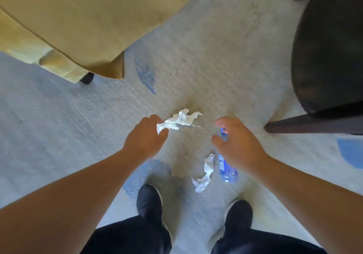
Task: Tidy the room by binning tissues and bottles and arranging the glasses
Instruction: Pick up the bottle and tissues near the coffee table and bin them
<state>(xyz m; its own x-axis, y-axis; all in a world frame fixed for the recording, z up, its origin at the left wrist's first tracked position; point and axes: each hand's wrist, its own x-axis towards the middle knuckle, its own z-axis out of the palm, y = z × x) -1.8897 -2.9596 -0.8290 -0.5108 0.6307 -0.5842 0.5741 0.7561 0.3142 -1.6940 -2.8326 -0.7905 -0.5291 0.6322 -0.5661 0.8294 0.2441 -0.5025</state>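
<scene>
Forearms enter from the lower corners, above two dark shoes on pale carpet. Left to right: the left hand, at centre frame, pinches one end of a crumpled tissue between thumb and fingertips, the rest trailing rightward; whether it is clear of the carpet cannot be told. A second tissue lies loose at lower centre, just beside the bottle. The right hand curls fingers and thumb about the bottle's neck at the blue cap, the labelled body extending down toward the right shoe.

Handling, as judged: tissue is near weightless, limp and easily torn, so any pinch serves. The clear plastic bottle looks light and smooth, and its thin walls may dent, so the stiffer neck is the better hold.

Clearance: beige draped furniture overhangs the upper left. A dark chair and its leg close off the right, near the right hand. Open carpet lies between them.
</scene>
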